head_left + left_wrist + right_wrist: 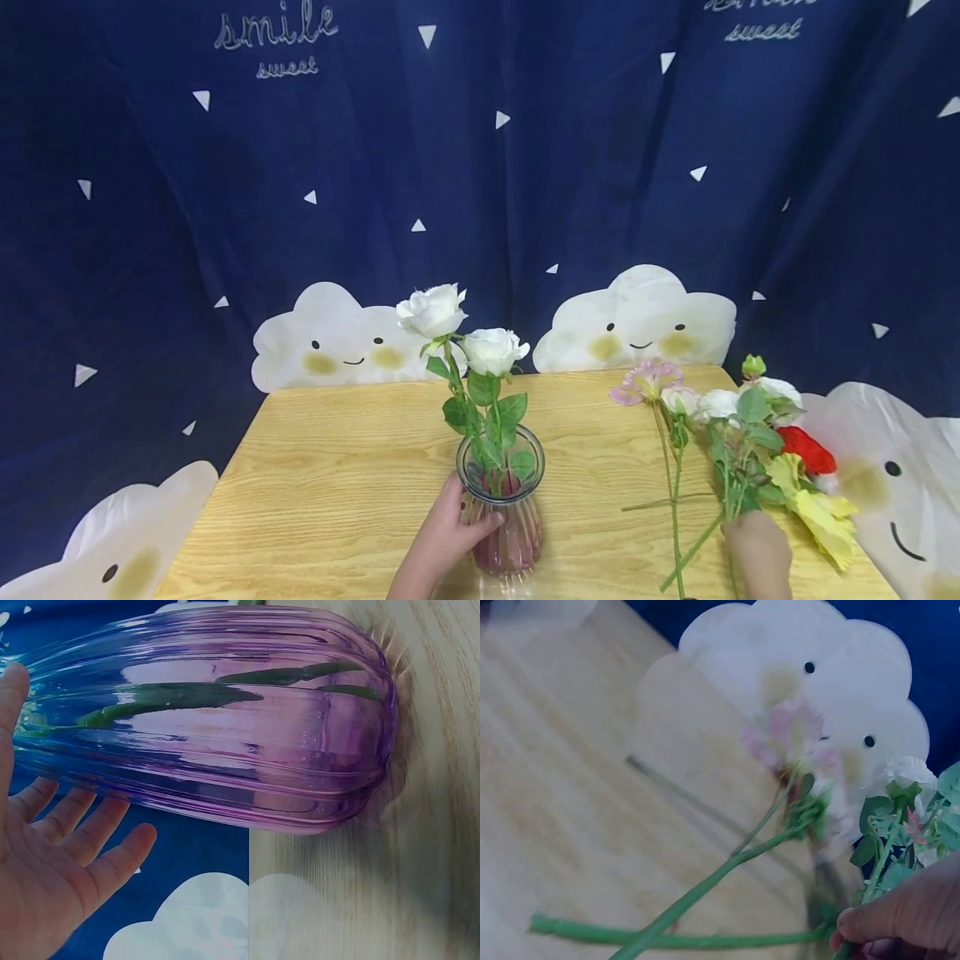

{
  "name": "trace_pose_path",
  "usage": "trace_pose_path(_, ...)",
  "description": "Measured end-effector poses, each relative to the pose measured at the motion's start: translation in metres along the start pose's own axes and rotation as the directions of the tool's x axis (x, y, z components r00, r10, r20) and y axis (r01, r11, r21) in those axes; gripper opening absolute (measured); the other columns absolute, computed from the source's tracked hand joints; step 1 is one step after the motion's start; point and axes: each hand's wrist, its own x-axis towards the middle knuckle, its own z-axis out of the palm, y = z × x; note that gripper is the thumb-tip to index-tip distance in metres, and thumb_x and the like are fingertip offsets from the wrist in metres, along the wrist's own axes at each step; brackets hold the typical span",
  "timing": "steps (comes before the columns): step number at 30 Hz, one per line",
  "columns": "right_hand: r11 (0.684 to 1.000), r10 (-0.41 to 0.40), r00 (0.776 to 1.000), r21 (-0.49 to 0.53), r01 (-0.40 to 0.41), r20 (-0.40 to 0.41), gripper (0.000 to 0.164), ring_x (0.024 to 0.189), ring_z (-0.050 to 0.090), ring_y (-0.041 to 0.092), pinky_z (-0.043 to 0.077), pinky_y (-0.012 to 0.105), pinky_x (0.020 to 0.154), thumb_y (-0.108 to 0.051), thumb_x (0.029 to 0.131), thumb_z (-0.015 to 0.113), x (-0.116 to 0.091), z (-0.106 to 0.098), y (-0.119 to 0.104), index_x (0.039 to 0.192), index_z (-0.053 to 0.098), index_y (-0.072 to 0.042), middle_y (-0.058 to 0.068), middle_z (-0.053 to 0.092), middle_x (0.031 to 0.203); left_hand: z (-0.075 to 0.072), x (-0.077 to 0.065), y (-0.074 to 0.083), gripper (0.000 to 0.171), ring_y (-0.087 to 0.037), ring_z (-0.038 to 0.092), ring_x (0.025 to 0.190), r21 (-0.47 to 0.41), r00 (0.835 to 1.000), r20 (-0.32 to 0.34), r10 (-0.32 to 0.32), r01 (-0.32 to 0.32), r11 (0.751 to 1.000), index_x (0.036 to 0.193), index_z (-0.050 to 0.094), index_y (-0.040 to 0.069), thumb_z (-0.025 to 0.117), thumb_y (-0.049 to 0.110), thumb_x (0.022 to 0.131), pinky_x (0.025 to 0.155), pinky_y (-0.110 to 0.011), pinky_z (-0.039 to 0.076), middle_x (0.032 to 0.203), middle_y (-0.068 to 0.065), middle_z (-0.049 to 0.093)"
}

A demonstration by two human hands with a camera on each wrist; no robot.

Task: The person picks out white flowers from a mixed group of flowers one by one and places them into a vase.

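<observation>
A ribbed glass vase (pixel 508 533), tinted pink below with a bluish rim, stands upright on the table. Two white roses (pixel 495 352) on leafy stems rise from it, leaning left. My left hand (pixel 447 533) holds the vase from its left side, thumb across the front. In the left wrist view the fingers (pixel 101 821) lie along the glass (pixel 300 757), and green stems show inside. At the right, my right hand (pixel 759 550) pinches a green flower stem (pixel 881 859) between thumb and fingers; leaves and a white bloom (pixel 907 772) are above the grip.
Loose flowers lie at the table's right side: a pink one (pixel 648 382), a red one (pixel 806 450) and a yellow one (pixel 825 517), with crossing stems (pixel 677 517). Behind the wooden table (pixel 337 483) hangs a dark blue curtain (pixel 360 167) with white clouds.
</observation>
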Motion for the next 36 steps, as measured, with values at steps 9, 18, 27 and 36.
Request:
trace_pose_path(9, 0.998, -0.031, 0.951, 0.036, 0.044, -0.309, 0.023, 0.054, 0.050, 0.033, 0.039, 0.043, 0.044, -0.014, 0.075, 0.049, 0.002, -0.024, -0.032, 0.054, 0.046, -0.006, 0.018, 0.052, 0.058, -0.001, 0.000, 0.000, 0.080, -0.041, 0.040, 0.122, 0.002, 1.000, -0.001, 0.000, 0.000, 1.000, 0.138, 0.026, 0.021, 0.063, 0.047, 0.073, 0.088, -0.061, 0.045, 0.139, -0.016, 0.038)
trace_pose_path(18, 0.986, -0.107, 0.878, 0.062, 0.153, -0.467, 0.018, 0.063, 0.054, 0.038, 0.042, 0.046, 0.053, -0.012, 0.076, 0.052, -0.005, -0.043, -0.087, 0.078, 0.057, 0.005, 0.025, 0.061, 0.073, -0.001, 0.001, 0.000, 0.078, -0.039, 0.041, 0.122, -0.016, 1.000, -0.005, 0.019, -0.019, 1.000, 0.137, 0.026, 0.025, 0.064, 0.045, 0.072, 0.089, -0.062, 0.044, 0.138, -0.014, 0.039)
trace_pose_path(27, 0.953, -0.182, 0.838, 0.119, 0.279, -0.514, 0.016, 0.067, 0.059, 0.028, 0.047, 0.041, 0.058, -0.012, 0.079, 0.057, -0.022, -0.052, -0.146, 0.085, 0.059, 0.003, 0.020, 0.065, 0.076, -0.001, 0.000, 0.001, 0.079, -0.041, 0.039, 0.123, -0.001, 1.000, -0.004, 0.009, -0.009, 1.000, 0.138, 0.025, 0.025, 0.063, 0.046, 0.072, 0.089, -0.062, 0.044, 0.140, -0.015, 0.037)
trace_pose_path(36, 0.923, -0.251, 0.839, 0.140, 0.358, -0.483, 0.019, 0.073, 0.060, 0.026, 0.051, 0.044, 0.065, -0.016, 0.081, 0.056, -0.035, -0.058, -0.179, 0.091, 0.060, 0.000, 0.017, 0.066, 0.082, 0.000, 0.000, 0.000, 0.079, -0.040, 0.040, 0.122, -0.007, 1.000, -0.008, 0.019, -0.019, 1.000, 0.138, 0.024, 0.026, 0.064, 0.044, 0.072, 0.089, -0.062, 0.044, 0.139, -0.015, 0.038)
